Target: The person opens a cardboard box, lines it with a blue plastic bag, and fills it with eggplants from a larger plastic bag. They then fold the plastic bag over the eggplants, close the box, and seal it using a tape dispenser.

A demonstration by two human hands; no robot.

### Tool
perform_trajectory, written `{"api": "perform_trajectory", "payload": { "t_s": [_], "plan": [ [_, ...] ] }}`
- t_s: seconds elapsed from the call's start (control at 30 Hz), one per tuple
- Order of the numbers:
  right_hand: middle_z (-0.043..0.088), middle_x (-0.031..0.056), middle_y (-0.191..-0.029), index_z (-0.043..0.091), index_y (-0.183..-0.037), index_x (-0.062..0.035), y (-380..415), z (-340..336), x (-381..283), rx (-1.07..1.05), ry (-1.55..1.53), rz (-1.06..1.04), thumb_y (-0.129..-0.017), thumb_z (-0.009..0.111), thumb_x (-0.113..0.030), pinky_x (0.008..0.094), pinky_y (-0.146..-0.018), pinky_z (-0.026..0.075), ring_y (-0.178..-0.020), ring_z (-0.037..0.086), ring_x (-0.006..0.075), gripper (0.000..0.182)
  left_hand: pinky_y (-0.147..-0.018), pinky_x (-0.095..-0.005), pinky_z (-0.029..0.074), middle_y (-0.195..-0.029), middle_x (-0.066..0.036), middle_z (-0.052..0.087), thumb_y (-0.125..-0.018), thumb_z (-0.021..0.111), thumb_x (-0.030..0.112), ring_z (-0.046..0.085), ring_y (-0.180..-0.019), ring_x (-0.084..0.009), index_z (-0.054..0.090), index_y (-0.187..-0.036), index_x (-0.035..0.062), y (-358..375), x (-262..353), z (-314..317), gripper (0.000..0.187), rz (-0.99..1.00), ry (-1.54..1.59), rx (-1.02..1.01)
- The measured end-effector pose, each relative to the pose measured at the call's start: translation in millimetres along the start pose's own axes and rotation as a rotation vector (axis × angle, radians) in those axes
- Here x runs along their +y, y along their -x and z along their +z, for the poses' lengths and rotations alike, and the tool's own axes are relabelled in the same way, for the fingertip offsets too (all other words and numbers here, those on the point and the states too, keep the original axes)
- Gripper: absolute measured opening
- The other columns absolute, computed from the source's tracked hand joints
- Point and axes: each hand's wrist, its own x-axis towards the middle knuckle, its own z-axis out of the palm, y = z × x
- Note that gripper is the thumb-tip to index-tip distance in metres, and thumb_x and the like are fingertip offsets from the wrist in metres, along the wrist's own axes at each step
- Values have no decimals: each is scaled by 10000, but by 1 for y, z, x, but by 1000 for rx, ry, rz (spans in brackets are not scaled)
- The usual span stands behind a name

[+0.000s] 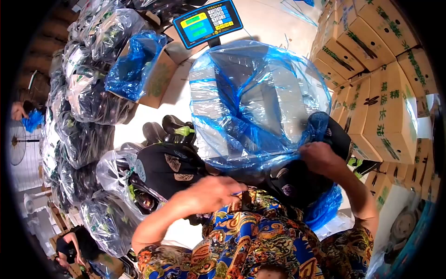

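A blue clear plastic bag point(239, 109) is spread open over a box shape in front of my knees, its film draped past the edges. At the bag's near right edge, my right hand point(321, 157) is closed with its fingers at the blue film, just below a bunched part of the bag. My left hand point(213, 191) is over my lap, left of the middle and apart from the bag. Its fingers are blurred, and what they hold, if anything, cannot be made out. Loose eggplants point(174, 129) lie left of the bag.
A scale display point(207, 23) stands beyond the bag. An open carton point(160, 76) lined with blue film is at the left, beside stacked bags of eggplants point(88, 93). Printed cartons point(388, 111) are piled at the right. Another person point(69, 246) bends at the lower left.
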Motion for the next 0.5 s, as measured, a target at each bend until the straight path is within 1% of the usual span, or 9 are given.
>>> {"api": "perform_trajectory", "payload": {
  "t_s": [0.03, 0.13, 0.17, 0.23, 0.3, 0.33, 0.4, 0.43, 0.5],
  "plan": [
    [654, 149, -919, 628, -924, -21, 0, -13, 4, -72, -53, 89, -820, 588, -71, 424, -877, 478, -968, 611, 345, 122, -885, -408, 516, -1135, -156, 636, -878, 644, 176, 630, -992, -341, 586, -1220, 42, 11, 7, -25, 372, -117, 141, 101],
    [655, 166, -1001, 624, -1018, -3, -2, -31, 22, 502, -408, 18, -811, 627, -82, 380, -828, 508, -977, 627, 348, 221, -906, -357, 493, -1090, -143, 661, -871, 672, 180, 636, -1014, -283, 609, -1189, 15, 33, -5, -86, 364, -229, -56, 451],
    [636, 198, -1036, 599, -1078, -3, -12, -33, 27, 475, -541, -6, -808, 629, -84, 392, -858, 499, -1012, 613, 358, 284, -916, -343, 480, -1104, -124, 664, -889, 648, 163, 623, -1039, -234, 604, -1194, 2, 35, -3, -108, 348, -409, 234, 507],
    [598, 261, -1107, 549, -1197, -4, -43, -16, 33, 417, -809, -53, -800, 633, -89, 415, -918, 481, -1082, 584, 377, 415, -899, -340, 485, -1157, -147, 650, -894, 645, 172, 621, -1042, -214, 516, -1307, 14, 38, -39, -142, 461, -425, 221, 481],
    [428, 298, -1361, 350, -1423, -33, -63, 36, 35, 550, -464, 6, -766, 692, -140, 400, -1041, 409, -1246, 466, 414, 748, -887, -342, 491, -1154, -170, 647, -874, 675, 184, 624, -1027, -219, 465, -1356, 27, 33, -71, -154, 548, -542, 210, 424],
    [227, 303, -1493, 161, -1509, -63, -52, 19, 20, 363, -601, 111, -720, 742, -154, 399, -1112, 329, -1336, 347, 447, 985, -882, -348, 499, -1128, -193, 654, -850, 699, 223, 639, -1022, -251, 437, -1374, 12, 32, -89, -153, 623, -562, 177, 369],
    [235, 294, -1493, 172, -1505, -60, -29, 11, 11, 471, -508, 75, -703, 755, -135, 401, -1106, 338, -1328, 362, 446, 994, -884, -354, 505, -1103, -234, 660, -813, 742, 293, 656, -1021, -291, 370, -1412, -18, 27, -116, -145, 771, -608, 172, 274],
    [239, 289, -1493, 177, -1502, -58, -17, 8, 5, 525, -465, 56, -695, 761, -125, 403, -1102, 342, -1324, 369, 446, 999, -835, -343, 513, -1099, -230, 665, -829, 731, 338, 657, -978, -269, 330, -1426, -38, 22, -126, -139, 812, -571, 206, 256],
    [330, 257, -1447, 283, -1446, -36, 11, -2, -5, 477, -457, 78, -694, 742, -48, 418, -1065, 386, -1301, 390, 451, 881, -766, -331, 516, -1074, -212, 668, -834, 723, 385, 643, -919, -248, 305, -1435, -55, 13, -129, -137, 853, -682, 419, 218]
  ]
}}
